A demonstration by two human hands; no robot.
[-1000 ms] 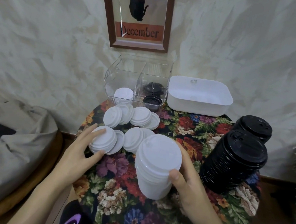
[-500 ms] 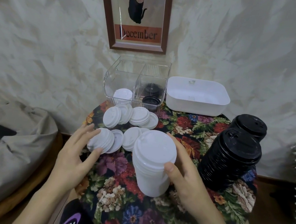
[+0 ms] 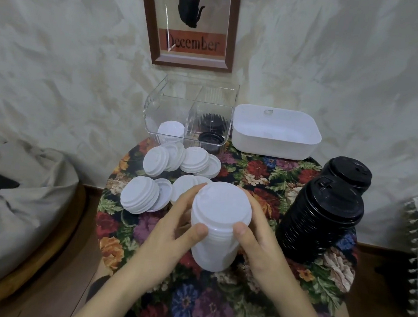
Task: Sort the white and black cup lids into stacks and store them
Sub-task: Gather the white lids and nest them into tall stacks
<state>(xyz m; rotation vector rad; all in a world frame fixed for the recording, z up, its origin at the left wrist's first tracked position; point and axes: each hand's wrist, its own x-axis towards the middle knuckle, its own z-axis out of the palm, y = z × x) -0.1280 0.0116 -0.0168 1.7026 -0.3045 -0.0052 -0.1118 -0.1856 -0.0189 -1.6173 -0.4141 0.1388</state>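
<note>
**Both hands clamped on the tall white lid stack**

The left hand [image 3: 170, 233] and the right hand [image 3: 258, 242] grip the tall white lid stack [image 3: 219, 225] from opposite sides. Fingers are curled round its far side and both thumbs are pressed on its near side, just under the top lid. The stack stands upright between the palms over the floral tablecloth [image 3: 213, 309]. Whether its base touches the cloth cannot be told.

Just beyond the left fingers lies a short leaning pile of white lids [image 3: 183, 190], partly hidden by them. Left of the left hand sits a second leaning pile [image 3: 139, 195]. Farther beyond both hands, the loose white lids [image 3: 177, 159] overlap one another.

Right of the right hand, near but apart from it, stands the near black lid stack [image 3: 322, 215]. The far black lid stack [image 3: 347, 171] is just behind that.

Farthest from the hands, by the wall, is the clear divided container [image 3: 156, 107]. Its left compartment holds one white lid [image 3: 171, 129] and its right compartment holds black lids [image 3: 211, 138]. The white tub [image 3: 273, 144] sits just beside it, beyond the right hand.

A framed December print [image 3: 191, 41] hangs above. A grey cushion [image 3: 7, 202] lies well left of the left hand.
</note>
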